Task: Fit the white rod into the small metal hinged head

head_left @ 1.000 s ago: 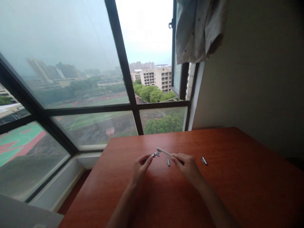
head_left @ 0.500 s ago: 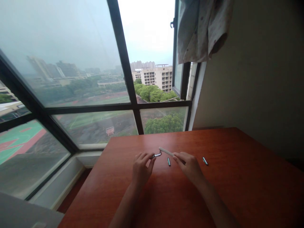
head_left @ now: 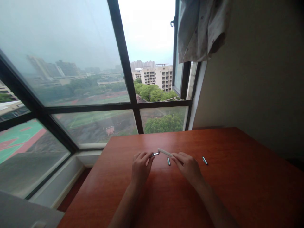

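Observation:
My left hand (head_left: 140, 166) pinches a small shiny metal piece (head_left: 155, 154) between thumb and fingers. Opposite it, my right hand (head_left: 187, 164) grips the near end of a slim pale rod (head_left: 165, 152), its far end slanting up to the left. The rod's far tip meets or nearly meets the metal piece; whether they are joined I cannot tell. Just left of my right fingers, a short dark piece with a silvery-green face (head_left: 168, 161) lies on the table. A similar short piece (head_left: 205, 160) lies to the right of that hand.
Both hands are above a reddish-brown wooden table (head_left: 237, 190). Behind it stand dark-framed windows (head_left: 163, 104), one pane swung open at the right. A piece of pale cloth (head_left: 201, 34) hangs at the upper right, beside a plain wall (head_left: 244, 88).
Both hands have shifted very slightly left, and the rod tip and metal piece with them. Less of the metal piece's bent end shows beneath the rod tip. The two pieces on the table stay put.

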Demonstrator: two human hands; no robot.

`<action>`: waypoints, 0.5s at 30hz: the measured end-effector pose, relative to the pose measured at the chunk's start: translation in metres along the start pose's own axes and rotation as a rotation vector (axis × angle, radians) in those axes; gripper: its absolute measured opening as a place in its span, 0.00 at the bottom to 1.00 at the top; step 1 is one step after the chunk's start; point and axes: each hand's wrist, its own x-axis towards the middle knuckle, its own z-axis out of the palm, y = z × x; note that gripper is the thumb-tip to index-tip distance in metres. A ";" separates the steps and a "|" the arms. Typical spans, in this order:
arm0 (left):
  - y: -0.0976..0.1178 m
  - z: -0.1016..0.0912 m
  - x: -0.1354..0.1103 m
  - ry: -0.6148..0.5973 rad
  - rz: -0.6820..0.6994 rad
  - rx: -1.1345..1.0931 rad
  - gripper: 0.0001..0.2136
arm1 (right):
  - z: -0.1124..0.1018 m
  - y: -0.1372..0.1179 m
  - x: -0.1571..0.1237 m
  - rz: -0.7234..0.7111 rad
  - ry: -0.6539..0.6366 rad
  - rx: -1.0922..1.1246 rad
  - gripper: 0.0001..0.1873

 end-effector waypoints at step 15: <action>-0.004 0.003 -0.002 -0.029 0.048 0.142 0.07 | -0.005 0.001 0.002 -0.028 -0.084 0.048 0.13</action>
